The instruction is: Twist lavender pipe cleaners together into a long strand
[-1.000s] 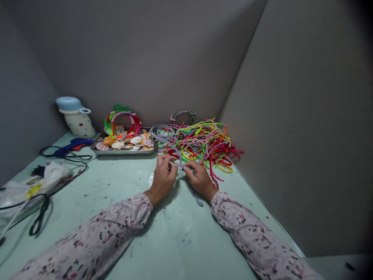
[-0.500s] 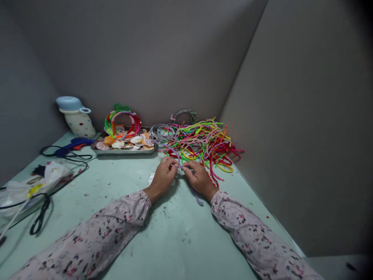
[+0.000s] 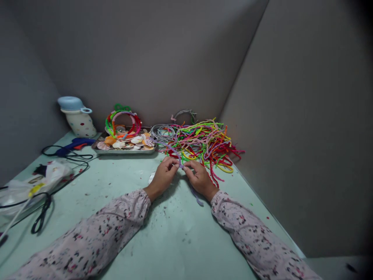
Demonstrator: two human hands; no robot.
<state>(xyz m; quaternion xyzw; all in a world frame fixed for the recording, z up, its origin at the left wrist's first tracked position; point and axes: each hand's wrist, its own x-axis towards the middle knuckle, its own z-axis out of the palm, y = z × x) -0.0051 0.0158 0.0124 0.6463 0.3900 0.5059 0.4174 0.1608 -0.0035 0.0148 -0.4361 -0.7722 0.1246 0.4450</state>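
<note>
Both hands meet near the middle of the pale green table, fingertips almost touching. My left hand (image 3: 165, 175) pinches a thin purple pipe cleaner (image 3: 198, 199) between thumb and fingers. Close on its right, my right hand (image 3: 198, 177) pinches the same strand. One end hangs below my right hand to the table; another stretch runs up and left from the fingertips. Just behind the hands lies a tangled heap of colourful pipe cleaners (image 3: 208, 136). A pale, roundish object (image 3: 151, 177) is partly hidden behind my left hand.
A metal tray (image 3: 128, 152) of shells holds colourful wrapped rings (image 3: 112, 123). Coiled grey wire (image 3: 161, 133) lies beside it. At the left are a cup with a blue lid (image 3: 79, 120), a blue glue gun (image 3: 71, 146), black cables and a plastic bag (image 3: 55, 173). Grey walls rise behind and right.
</note>
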